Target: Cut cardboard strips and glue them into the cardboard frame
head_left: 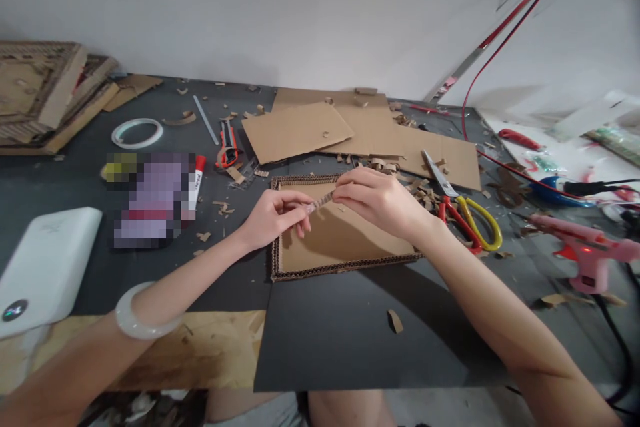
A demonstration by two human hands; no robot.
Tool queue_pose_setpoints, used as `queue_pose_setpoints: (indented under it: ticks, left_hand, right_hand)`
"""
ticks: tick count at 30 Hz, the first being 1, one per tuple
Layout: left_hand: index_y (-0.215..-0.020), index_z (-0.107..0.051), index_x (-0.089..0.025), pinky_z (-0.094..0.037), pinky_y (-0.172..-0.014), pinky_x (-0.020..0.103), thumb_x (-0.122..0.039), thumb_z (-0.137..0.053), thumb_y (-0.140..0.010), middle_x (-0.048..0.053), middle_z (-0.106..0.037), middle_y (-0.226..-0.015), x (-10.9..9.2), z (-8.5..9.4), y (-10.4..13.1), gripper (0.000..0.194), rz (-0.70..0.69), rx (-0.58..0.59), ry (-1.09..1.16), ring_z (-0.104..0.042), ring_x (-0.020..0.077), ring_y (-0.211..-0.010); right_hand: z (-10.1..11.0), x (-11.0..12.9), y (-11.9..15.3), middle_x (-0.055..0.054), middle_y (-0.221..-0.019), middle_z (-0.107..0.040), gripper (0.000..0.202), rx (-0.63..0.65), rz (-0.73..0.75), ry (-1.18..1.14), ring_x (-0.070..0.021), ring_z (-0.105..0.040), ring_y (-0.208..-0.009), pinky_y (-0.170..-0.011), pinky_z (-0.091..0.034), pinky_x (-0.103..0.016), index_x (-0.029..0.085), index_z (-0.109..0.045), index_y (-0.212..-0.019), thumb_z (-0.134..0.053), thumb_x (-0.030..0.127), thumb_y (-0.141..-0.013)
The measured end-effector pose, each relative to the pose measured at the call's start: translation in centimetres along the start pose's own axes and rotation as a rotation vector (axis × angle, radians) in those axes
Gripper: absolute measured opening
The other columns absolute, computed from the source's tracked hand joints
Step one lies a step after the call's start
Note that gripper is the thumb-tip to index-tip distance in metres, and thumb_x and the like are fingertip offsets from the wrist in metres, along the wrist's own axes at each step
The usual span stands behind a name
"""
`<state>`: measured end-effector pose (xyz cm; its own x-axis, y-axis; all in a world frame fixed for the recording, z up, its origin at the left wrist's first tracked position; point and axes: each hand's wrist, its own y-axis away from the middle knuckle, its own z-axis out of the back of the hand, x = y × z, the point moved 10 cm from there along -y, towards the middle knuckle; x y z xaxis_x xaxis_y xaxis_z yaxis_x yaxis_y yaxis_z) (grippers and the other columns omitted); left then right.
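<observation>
A short, narrow strip of corrugated cardboard point(321, 202) spans the gap between my two hands. My left hand point(280, 217), with a pale bangle on its wrist, pinches one end between thumb and fingers. The other end is in the closed fingertips of my right hand point(377, 199). Both hands hover above a shallow rectangular cardboard tray point(345, 268), whose low walls are edged with corrugated strips. My right hand and its shadow cover part of the tray's right side.
Red-and-yellow scissors point(467, 213) and a pink glue gun point(587, 250) lie at right. Cardboard sheets point(300, 130), a box cutter point(227, 145) and scraps lie behind. At left are a tape roll point(137, 133), a marker point(197, 183), a white power bank point(50, 267) and stacked cardboard pieces point(55, 97).
</observation>
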<state>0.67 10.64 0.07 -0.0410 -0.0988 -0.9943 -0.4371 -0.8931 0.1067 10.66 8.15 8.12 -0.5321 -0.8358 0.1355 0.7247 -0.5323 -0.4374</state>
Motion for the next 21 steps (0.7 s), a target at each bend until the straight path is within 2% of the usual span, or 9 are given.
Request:
queue_pose_setpoints:
  ticks: [5, 8, 13, 17, 21]
  left_hand:
    - [-0.078, -0.065, -0.011, -0.048, -0.043, 0.019, -0.025, -0.065, -0.071, 0.001, -0.065, -0.053, 0.2, 0.0, 0.0, 0.015, 0.004, -0.004, -0.031, -0.057, 0.0096, -0.041]
    - [-0.079, -0.065, -0.011, -0.047, -0.043, 0.019, -0.026, -0.066, -0.072, 0.002, -0.066, -0.054, 0.3, 0.1, 0.0, 0.017, 0.004, -0.009, -0.051, -0.057, 0.0098, -0.042]
    - [-0.08, -0.065, -0.01, -0.046, -0.042, 0.018, -0.024, -0.065, -0.072, 0.002, -0.065, -0.054, 0.2, 0.0, 0.0, 0.016, -0.008, -0.002, -0.039, -0.056, 0.0091, -0.041]
    - [-0.079, -0.065, -0.01, -0.048, -0.043, 0.019, -0.023, -0.064, -0.071, 0.001, -0.064, -0.053, 0.1, 0.2, 0.0, 0.015, 0.001, -0.021, -0.022, -0.057, 0.0094, -0.041]
    - [-0.079, -0.064, -0.01, -0.048, -0.043, 0.019, -0.022, -0.063, -0.071, 0.0, -0.064, -0.052, 0.2, 0.3, -0.1, 0.014, 0.011, -0.038, -0.026, -0.056, 0.009, -0.039]
  right_hand:
    - [-1.1, 0.1, -0.1, -0.01, -0.094, -0.064, 0.025, 0.117, -0.03, 0.082, -0.0188, -0.058, -0.085, -0.073, -0.05, -0.031, 0.015, -0.065, -0.089, -0.04, 0.018, -0.093]
    - [-1.3, -0.1, -0.2, -0.011, -0.095, -0.063, 0.026, 0.148, -0.051, 0.057, -0.0196, -0.057, -0.088, -0.075, -0.05, -0.032, 0.015, -0.064, -0.089, -0.039, 0.017, -0.093]
    - [-0.6, -1.0, -0.2, -0.01, -0.098, -0.06, 0.02, 0.11, -0.11, -0.195, -0.0177, -0.057, -0.091, -0.081, -0.048, -0.031, 0.015, -0.059, -0.086, -0.041, 0.017, -0.093]
    - [0.1, -2.8, 0.0, -0.007, -0.094, -0.059, 0.011, 0.056, -0.215, -0.405, -0.0147, -0.057, -0.084, -0.075, -0.048, -0.028, 0.017, -0.056, -0.083, -0.047, 0.019, -0.089]
    - [0.2, -4.8, 0.5, -0.006, -0.09, -0.058, 0.007, 0.029, -0.329, -0.399, -0.0153, -0.055, -0.082, -0.074, -0.047, -0.029, 0.017, -0.054, -0.083, -0.048, 0.017, -0.086]
